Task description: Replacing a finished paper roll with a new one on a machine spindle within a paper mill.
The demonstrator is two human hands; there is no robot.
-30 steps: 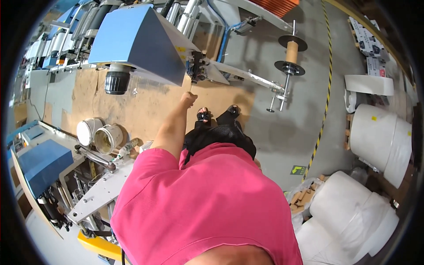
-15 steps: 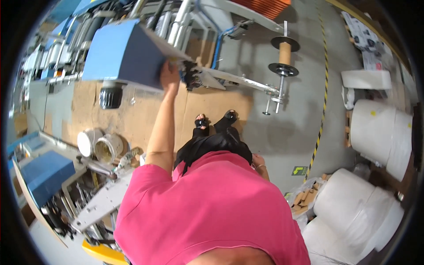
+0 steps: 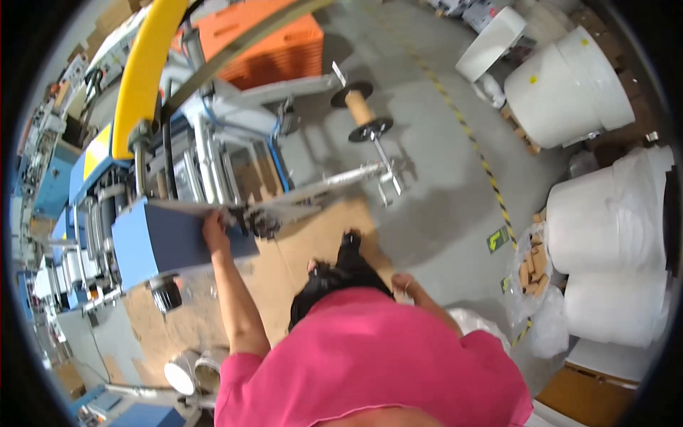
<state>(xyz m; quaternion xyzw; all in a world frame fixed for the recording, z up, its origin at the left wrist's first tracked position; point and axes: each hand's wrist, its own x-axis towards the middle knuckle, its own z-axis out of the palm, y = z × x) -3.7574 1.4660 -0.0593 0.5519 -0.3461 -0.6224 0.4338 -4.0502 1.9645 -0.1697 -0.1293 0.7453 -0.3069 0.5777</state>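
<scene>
Fingers of our left hand (image 3: pixel 215 231) touch the upper right edge of the blue machine housing (image 3: pixel 178 238); they are blurred, so we cannot tell whether they grip or only press. That edge probably gives them a handy hold. Nearer us and left of these fingers, a black ribbed knob (image 3: pixel 168 295) juts from the housing, apparently set there for easy turning. Just right of them sits a dark bracket (image 3: pixel 260 222). Farther ahead and right, a cardboard core (image 3: pixel 359 108) sits between two black discs (image 3: pixel 361 131), which presumably stop it sliding along its shaft (image 3: pixel 382 154). Our right hand (image 3: pixel 404 283) is well apart from them, beside our black trousers (image 3: pixel 341 281), loosely curled; we cannot tell whether it holds anything.
</scene>
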